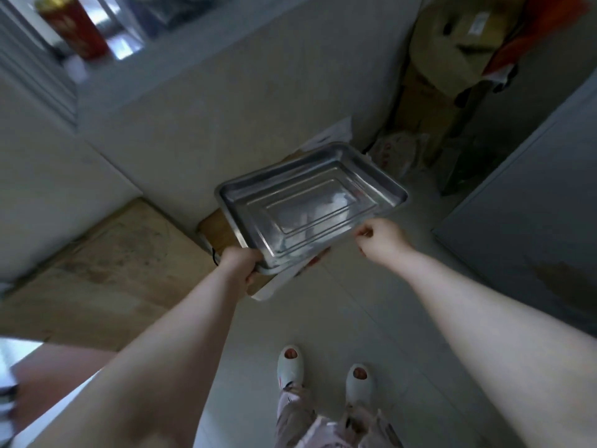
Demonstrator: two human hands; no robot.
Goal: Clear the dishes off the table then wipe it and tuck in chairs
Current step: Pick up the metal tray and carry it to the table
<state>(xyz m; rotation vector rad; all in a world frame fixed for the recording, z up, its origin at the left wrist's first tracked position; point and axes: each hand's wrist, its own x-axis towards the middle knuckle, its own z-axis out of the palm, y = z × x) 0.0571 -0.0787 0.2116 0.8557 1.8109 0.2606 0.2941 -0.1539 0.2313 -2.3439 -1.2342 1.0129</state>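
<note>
Two hands hold one steel tray by its near long edge, out in front of the person and over the floor, with no worktop in view. The tray lies forward of both hands, open face up and roughly level. Its long axis runs from near left to far right, and it appears empty apart from reflections. The left hand grips the near-left corner, fingers curled round the rim. The right hand pinches the same edge closer to its right end, fingers curled in. Both forearms reach forward, almost straight, and neither hand is clearly the nearer. A wooden board lies below the tray's left part; whether tray and board touch cannot be told. A cardboard box sits to the left, against the wall. Judgement: a cleared dish is being carried or set down, so wiping and chairs remain. The coming move depends on keeping the tray level over that board.
</note>
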